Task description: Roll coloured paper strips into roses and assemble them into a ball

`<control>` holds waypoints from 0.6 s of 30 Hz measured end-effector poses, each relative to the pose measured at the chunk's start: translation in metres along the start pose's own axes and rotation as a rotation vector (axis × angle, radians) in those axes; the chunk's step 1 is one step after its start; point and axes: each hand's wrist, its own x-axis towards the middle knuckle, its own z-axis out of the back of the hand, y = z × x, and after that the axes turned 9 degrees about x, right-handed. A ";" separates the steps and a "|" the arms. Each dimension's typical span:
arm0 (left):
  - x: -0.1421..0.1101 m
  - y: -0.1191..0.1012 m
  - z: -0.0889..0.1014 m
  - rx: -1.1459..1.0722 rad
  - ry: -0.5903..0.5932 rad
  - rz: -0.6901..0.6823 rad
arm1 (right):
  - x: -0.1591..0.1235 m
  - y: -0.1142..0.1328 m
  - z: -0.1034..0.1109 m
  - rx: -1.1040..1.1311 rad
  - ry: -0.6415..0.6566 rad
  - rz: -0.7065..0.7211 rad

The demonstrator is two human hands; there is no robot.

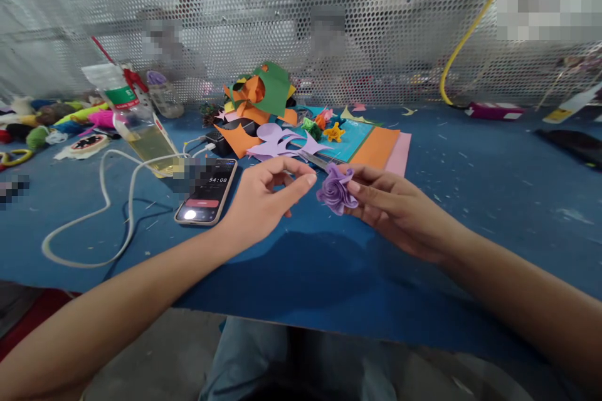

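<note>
A rolled purple paper flower [337,189] is held by my right hand [392,203], with the thumb at its right edge and the fingers behind and below. Just to its left is my left hand [268,191], thumb and index fingertips drawn together in a pinch. Nothing shows between those tips, and a narrow gap separates them from the petals. Behind both hands, purple paper scraps [277,141] lie beside scissors [314,160], whose handles are hidden by the flower and hand. Small finished paper flowers [335,132] in several colours rest on blue paper [352,144].
Left of my hands lie a lit phone [207,194], a looping white cable [106,200] and a bottle [150,138] of yellowish liquid. Orange and green scraps [273,88] pile up at the back. Orange sheets [379,147] lie behind my right hand. A perforated metal panel [376,31] bounds the blue table [493,219].
</note>
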 end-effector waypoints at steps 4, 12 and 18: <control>0.001 0.005 0.001 0.035 0.018 -0.036 | -0.002 0.002 0.000 0.070 0.044 -0.111; -0.004 0.002 0.002 0.152 0.169 -0.259 | -0.003 0.007 -0.004 0.145 0.121 -0.228; -0.004 0.004 0.003 0.206 0.182 -0.421 | -0.005 0.007 -0.002 0.126 0.132 -0.284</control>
